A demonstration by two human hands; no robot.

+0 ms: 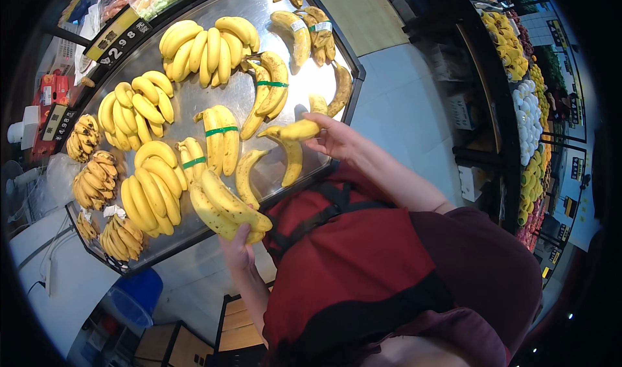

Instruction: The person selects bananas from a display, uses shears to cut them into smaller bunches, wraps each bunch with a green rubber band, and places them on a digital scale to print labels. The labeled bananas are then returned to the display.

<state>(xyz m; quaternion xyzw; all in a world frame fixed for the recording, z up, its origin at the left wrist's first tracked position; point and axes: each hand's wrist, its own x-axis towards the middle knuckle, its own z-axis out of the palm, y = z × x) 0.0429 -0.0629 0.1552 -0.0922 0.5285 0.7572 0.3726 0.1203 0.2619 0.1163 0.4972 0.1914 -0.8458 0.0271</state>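
Note:
My left hand (239, 250) grips a small bunch of speckled bananas (226, 199) by its lower end, above the near edge of a metal display table (204, 92). In my right hand (334, 136) is a single banana (297, 130), held at one end between thumb and fingers, over the table's right part. Just beneath that one lies another loose banana (292, 163). A curved loose banana (249, 172) rests between my two hands. Green tape binds two bananas (221, 146) and a partly covered bunch (192, 154) close by. Another taped bunch (272, 87) lies farther back.
Large yellow bunches (211, 51) line the table's far side, with small bananas (95, 180) at its left end. Bagged bananas (296, 36) lie at the back right. Price signs (116, 36) stand along the rim. A blue bin (136, 294) is on the floor; fruit shelves (527, 119) stand right.

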